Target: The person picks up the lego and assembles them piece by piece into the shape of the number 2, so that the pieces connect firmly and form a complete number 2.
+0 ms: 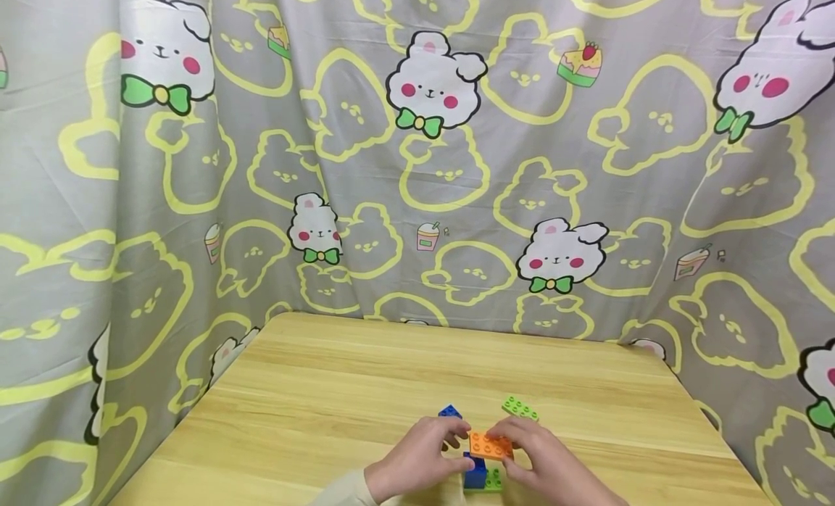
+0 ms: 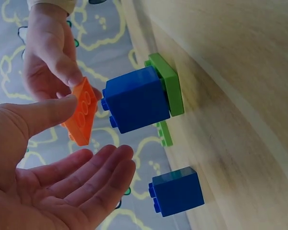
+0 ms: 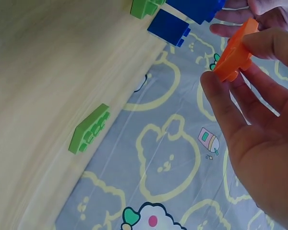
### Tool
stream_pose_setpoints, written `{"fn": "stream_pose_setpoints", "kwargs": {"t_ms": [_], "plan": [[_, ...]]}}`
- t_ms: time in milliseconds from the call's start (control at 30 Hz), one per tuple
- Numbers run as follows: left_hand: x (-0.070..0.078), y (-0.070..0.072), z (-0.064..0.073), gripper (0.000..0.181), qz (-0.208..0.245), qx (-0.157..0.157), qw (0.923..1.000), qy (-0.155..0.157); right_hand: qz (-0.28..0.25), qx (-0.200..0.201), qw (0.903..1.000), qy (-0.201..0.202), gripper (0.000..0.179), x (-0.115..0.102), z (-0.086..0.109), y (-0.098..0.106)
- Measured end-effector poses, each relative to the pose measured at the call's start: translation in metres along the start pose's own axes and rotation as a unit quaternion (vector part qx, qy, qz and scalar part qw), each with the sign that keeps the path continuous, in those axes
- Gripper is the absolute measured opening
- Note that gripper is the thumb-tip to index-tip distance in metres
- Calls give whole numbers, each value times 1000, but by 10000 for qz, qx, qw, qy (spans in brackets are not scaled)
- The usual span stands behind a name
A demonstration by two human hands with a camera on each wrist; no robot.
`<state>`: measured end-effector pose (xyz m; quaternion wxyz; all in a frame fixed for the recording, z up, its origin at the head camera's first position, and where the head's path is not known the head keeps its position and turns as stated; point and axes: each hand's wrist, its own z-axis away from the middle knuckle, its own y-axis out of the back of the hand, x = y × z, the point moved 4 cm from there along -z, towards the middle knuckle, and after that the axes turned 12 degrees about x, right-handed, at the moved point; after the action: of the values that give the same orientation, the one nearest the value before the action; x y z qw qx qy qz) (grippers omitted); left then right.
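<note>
My right hand (image 1: 548, 455) pinches a flat orange building brick (image 1: 485, 444) between thumb and fingers. The orange brick hangs above a tall blue brick (image 2: 137, 100), studs up. That blue brick sits on one end of a green plate brick (image 2: 168, 84) on the table. My left hand (image 1: 420, 451) is beside the blue brick with its fingers spread and loosely extended. In the left wrist view its thumb (image 2: 55, 112) reaches the orange brick's edge; I cannot tell whether they touch.
A second blue brick (image 2: 178, 192) stands on the wooden table (image 1: 313, 390) just beyond my left hand. Another green plate brick (image 3: 90, 129) lies beyond my right hand. A patterned grey curtain (image 1: 365, 180) hangs around the table's back and sides.
</note>
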<state>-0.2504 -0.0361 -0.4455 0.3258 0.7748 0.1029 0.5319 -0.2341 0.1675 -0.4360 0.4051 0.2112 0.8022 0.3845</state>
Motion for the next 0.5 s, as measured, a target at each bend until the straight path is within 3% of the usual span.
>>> {"fn": "stream_pose_setpoints", "kwargs": {"t_ms": [500], "plan": [[-6,-9,0,24,214,-314,9993,-26,-333,-228,9986,354,26,0,-1,-12]]}}
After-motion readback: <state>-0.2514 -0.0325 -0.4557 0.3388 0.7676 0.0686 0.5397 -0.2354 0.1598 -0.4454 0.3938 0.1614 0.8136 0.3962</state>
